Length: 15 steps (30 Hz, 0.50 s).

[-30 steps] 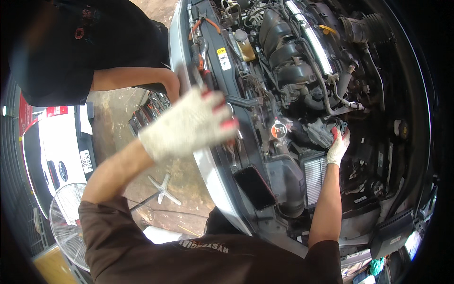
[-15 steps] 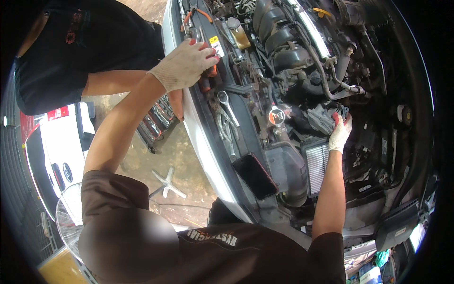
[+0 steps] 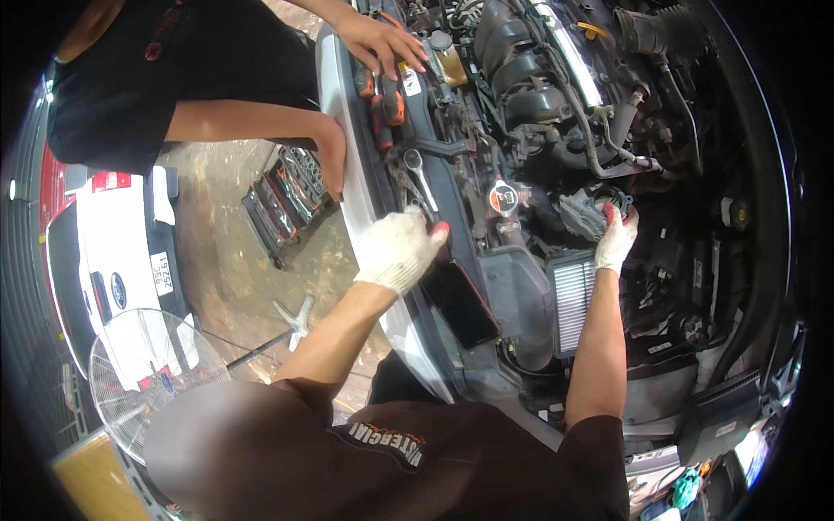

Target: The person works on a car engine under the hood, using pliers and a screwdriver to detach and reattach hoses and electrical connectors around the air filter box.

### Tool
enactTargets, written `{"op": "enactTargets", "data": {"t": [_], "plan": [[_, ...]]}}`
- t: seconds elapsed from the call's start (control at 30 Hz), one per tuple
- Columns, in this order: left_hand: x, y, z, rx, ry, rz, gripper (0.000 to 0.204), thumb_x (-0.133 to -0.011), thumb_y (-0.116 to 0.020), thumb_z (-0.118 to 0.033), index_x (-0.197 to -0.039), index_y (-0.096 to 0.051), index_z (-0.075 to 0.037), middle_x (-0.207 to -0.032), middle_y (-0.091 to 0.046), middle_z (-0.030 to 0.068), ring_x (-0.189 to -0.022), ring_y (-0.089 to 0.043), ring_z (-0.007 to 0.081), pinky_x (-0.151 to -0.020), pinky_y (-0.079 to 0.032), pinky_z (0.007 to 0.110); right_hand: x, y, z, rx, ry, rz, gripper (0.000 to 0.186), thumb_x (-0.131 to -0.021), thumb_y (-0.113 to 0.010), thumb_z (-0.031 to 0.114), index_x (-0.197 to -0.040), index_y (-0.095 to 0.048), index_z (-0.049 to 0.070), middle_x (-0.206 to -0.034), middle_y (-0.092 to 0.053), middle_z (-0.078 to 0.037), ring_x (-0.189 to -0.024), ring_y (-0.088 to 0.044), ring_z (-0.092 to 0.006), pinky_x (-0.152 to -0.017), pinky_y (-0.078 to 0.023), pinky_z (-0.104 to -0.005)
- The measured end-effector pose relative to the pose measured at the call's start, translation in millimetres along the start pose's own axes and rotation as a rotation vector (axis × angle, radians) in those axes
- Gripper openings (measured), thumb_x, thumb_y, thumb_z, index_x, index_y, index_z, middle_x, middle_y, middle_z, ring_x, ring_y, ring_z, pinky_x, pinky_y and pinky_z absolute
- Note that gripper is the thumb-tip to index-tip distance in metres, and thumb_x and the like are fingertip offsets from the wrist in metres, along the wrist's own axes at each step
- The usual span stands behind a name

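My right hand (image 3: 616, 239), in a white glove with red fingertips, is closed around the edge of a grey cast-metal throttle body (image 3: 580, 214) with a round opening. This part is above the top end of a pleated air filter (image 3: 572, 300). Over the front panel of the car, my left hand (image 3: 398, 252) wears the same kind of glove. Its thumb stands apart from the fingers, which point down and are partly hidden. Beside those fingers lie some wrenches (image 3: 405, 193) and a ratchet (image 3: 420, 178). A dark phone (image 3: 463, 304) rests just below my left hand.
Another person's hand (image 3: 380, 42) reaches over orange-handled tools (image 3: 394, 106); their other hand (image 3: 329, 156) leans on the bumper edge. A radiator cap (image 3: 502, 198) sits mid-bay. On the floor are a toolbox (image 3: 287, 204) and a wire-guarded fan (image 3: 156, 373).
My left hand has moved nearer, from the orange-handled tools to beside the wrenches. The other person's hand has come in over those tools. My right hand still holds the throttle body.
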State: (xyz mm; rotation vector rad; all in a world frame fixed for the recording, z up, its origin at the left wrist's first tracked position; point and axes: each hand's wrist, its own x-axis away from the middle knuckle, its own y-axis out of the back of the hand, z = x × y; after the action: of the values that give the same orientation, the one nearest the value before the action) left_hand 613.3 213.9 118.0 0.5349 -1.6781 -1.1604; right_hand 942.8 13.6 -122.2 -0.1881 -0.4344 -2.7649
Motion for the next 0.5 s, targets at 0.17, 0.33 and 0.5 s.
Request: {"op": "enactTargets", "data": {"t": [0.17, 0.33, 0.5], "plan": [[-16.6, -18.1, 3.6, 0.145, 0.042, -0.090, 0.042, -0.095, -0.070, -0.041, -0.094, -0.079, 0.000, -0.098, -0.078, 0.0258, -0.100, -0.076, 0.0432, -0.089, -0.058, 0.052, -2.7, 4.5, 4.8, 0.089, 0.033, -0.009, 0.065, -0.099, -0.077, 0.023, -0.148, -0.053, -0.011, -0.132, -0.067, -0.022, -0.115, -0.064, -0.0232, -0.101, -0.052, -0.0344], [-3.1, 7.1, 34.4, 0.962, 0.220, -0.032, 0.036, -0.098, -0.069, -0.037, -0.092, -0.074, -0.002, -0.071, -0.069, 0.0054, -0.058, -0.063, 0.0090, -0.051, -0.046, 0.026, 4.5, 1.0, 20.5, -0.022, -0.013, -0.021, 0.062, -0.098, -0.079, 0.021, -0.146, -0.055, -0.010, -0.129, -0.069, -0.021, -0.112, -0.067, -0.0229, -0.098, -0.053, -0.0329], [15.3, 33.3, 57.3, 1.464, 0.249, -0.092, 0.028, -0.105, -0.065, -0.029, -0.094, -0.069, -0.003, -0.071, -0.060, 0.0042, -0.052, -0.049, 0.0090, -0.045, -0.032, 0.023, 4.8, 4.9, 23.4, 0.083, 0.009, -0.037, 0.061, -0.096, -0.080, 0.022, -0.144, -0.058, -0.008, -0.127, -0.071, -0.021, -0.112, -0.069, -0.0259, -0.099, -0.054, -0.0362]]}}
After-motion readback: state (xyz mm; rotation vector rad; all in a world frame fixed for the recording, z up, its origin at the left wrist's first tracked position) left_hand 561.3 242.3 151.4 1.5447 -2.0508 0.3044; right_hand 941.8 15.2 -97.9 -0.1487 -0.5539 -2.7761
